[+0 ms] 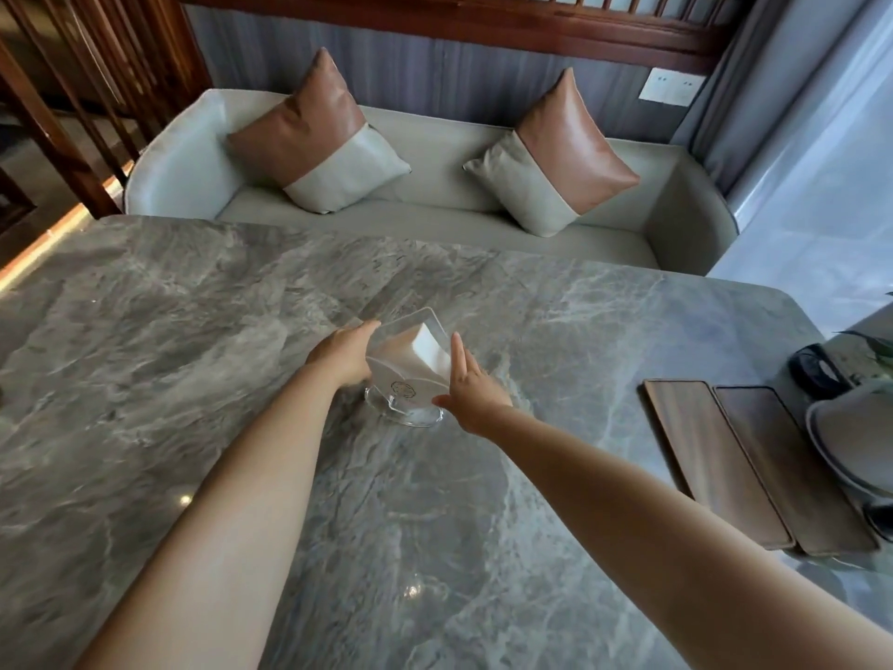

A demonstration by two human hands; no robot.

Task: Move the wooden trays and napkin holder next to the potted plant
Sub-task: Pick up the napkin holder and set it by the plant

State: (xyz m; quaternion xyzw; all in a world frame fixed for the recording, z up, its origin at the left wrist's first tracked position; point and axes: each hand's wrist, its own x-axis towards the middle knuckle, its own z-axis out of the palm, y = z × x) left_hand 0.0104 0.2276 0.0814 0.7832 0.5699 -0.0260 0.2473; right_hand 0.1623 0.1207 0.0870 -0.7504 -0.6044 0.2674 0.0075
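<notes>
Both hands were at the clear napkin holder (405, 374) near the middle of the table: the left hand (344, 353) was pressed flat against its left side, fingers extended along the clear wall, and the right hand (471, 386) lay against its right side, fingers straight and pointing up, thumb near the lower front corner. Neither hand curled shut; they pinched the holder between open palms. Whether its round clear base was lifted off the surface could not be told.

The grey marble table (193, 340) filled most of the view. Beyond its far edge stood a pale sofa (435, 200) with two brown-and-cream cushions (316, 137) propped on the seat.

At the right end of the table, well apart from the holder, two wooden trays (715, 456) lay flat, side by side and touching along their long edges. Just beside them to the right stood a pale rounded pot (850, 427), with dark green leaves (879, 343) showing at the frame edge.

A stack of white napkins (425, 353) stood inside the holder.
</notes>
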